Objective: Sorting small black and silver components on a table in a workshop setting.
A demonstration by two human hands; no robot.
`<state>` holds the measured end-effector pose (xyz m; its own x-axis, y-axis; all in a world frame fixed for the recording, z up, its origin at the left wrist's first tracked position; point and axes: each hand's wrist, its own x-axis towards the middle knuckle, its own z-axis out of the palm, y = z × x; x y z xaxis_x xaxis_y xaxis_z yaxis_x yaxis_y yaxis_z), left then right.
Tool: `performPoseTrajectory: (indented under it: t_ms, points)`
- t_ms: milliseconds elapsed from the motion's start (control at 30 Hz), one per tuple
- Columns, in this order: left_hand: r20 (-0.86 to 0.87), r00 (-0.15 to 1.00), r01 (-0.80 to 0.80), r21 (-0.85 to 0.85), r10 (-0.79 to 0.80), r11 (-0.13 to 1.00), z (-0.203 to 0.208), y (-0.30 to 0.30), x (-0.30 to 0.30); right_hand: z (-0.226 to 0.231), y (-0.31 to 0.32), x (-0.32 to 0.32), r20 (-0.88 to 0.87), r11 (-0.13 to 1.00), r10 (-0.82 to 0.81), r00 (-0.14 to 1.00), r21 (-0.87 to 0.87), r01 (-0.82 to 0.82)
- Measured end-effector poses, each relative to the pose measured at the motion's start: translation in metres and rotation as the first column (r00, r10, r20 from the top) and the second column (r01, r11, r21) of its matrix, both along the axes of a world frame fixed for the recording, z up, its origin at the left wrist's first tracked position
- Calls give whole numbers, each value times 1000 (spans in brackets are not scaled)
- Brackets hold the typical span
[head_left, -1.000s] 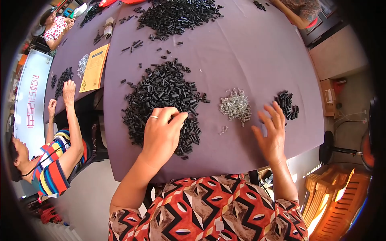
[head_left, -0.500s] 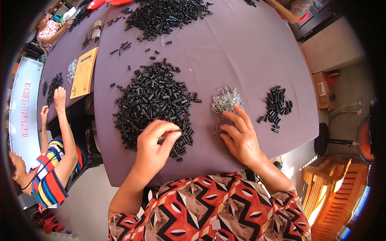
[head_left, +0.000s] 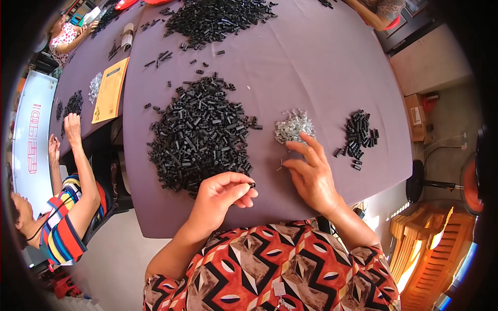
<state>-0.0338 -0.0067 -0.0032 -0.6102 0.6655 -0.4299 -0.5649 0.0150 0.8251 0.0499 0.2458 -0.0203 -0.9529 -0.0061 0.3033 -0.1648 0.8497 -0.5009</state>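
Between the thumb and forefinger of my left hand [head_left: 220,201] is a small black tube-like piece [head_left: 252,185], pinched just in front of a big heap of black pieces [head_left: 205,132]. My right hand [head_left: 317,181] hovers at the near edge of a little pile of silvery, coil-like parts [head_left: 294,126]. Its fingers are stretched and apart, with nothing visible held in them. A stray silvery part [head_left: 280,164] lies by its fingertips. Right of that pile, a smaller group of black pieces [head_left: 357,136] rests on the purple-grey tablecloth [head_left: 311,62].
Another black heap [head_left: 212,20] covers the far part of the table. At left, a person in a striped shirt [head_left: 65,220] handles black pieces beside a yellow envelope [head_left: 110,90]. Orange plastic stools [head_left: 436,249] and a fan [head_left: 469,179] stand at right.
My left hand has moved right and nearer to me, away from the large heap, and the black piece in its pinch now shows. My right hand has shifted only slightly.
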Motion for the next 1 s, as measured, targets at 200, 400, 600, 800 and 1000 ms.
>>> performPoseTrajectory:
  t_ms: [200,400,600,800,1000]
  points:
    - [50,998,-48,20,47,999,-5,1,4,8,-10,-4,-39,992,62,997,112,-58]
    - [-3,1000,-31,15,31,999,-5,-1,6,10,-14,-11,-3,968,131,991,216,-127]
    - [-81,997,-3,-13,2,1000,-3,6,10,27,-35,-16,19,860,258,966,-460,-221]
    - [-132,989,60,-7,-61,998,-4,5,14,36,-30,-11,375,683,329,867,-728,56]
    - [-424,874,214,-106,-239,971,6,1,17,36,-18,-6,469,485,557,686,-854,190]
